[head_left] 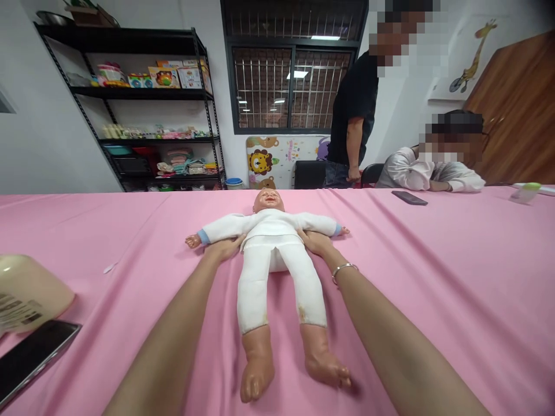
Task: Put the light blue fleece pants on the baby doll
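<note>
A baby doll (271, 260) in a white long-sleeved top and white trousers lies on its back on the pink cloth (143, 323). Its head points away from me, its arms are spread wide and its bare feet are towards me. At the doll's waist, on the left side, my left hand (225, 248) presses in with its fingertips partly hidden by the top. My right hand (316, 241), with a silver bangle (342, 271) on the wrist, grips the opposite side of the waist. Together the hands hold the torso between them.
On the left lie a cream bottle (32, 292) and a black phone (37, 358). Another phone (410, 198) is at the far right, near a seated person (427, 167). Someone in black (355, 110) stands behind the table. Shelves (143, 89) stand at the back.
</note>
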Demonstrator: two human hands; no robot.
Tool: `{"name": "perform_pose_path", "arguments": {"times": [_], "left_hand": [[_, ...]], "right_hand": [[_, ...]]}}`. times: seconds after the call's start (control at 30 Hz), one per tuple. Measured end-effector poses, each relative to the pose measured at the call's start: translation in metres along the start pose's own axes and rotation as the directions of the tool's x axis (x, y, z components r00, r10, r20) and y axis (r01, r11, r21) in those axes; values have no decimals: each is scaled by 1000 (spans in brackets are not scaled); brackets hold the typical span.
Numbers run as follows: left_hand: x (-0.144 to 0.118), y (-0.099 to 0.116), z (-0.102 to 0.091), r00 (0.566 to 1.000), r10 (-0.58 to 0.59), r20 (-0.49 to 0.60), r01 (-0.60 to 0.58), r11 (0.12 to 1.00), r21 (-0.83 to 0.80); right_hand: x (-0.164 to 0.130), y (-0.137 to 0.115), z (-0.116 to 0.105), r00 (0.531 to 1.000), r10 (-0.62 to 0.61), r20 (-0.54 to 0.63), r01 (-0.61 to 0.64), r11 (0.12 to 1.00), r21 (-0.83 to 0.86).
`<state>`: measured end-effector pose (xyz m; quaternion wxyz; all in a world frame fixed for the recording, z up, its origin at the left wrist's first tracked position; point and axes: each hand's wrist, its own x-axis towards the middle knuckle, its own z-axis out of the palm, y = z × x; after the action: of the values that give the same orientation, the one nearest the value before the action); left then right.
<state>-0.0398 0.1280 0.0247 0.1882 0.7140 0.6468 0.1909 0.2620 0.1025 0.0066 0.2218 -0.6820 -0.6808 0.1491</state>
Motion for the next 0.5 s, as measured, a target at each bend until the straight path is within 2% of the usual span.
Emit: {"name": "perform_pose_path", "arguments": {"times": [0.1,0.2,0.3,0.4,0.5], "left_hand": [[-16,-23,-17,998,37,-52,-30,993,115],[-28,-45,-29,996,-49,-69,64,967,246],[-40,-57,-37,989,-116,-90,139,937,321],[-56,-61,-45,972,-161,-171,205,939,276],[-73,-55,-47,939,-222,-263,281,936,213]], "right_hand": [[-11,29,-10,999,45,3,-43,975,-219],[-23,55,-19,996,86,15,-76,942,-328],[-38,71,-23,991,136,17,-122,931,-343],[-56,78,-25,985,170,3,-160,931,-328],[-74,75,-27,984,174,-30,-175,947,-268]]}}
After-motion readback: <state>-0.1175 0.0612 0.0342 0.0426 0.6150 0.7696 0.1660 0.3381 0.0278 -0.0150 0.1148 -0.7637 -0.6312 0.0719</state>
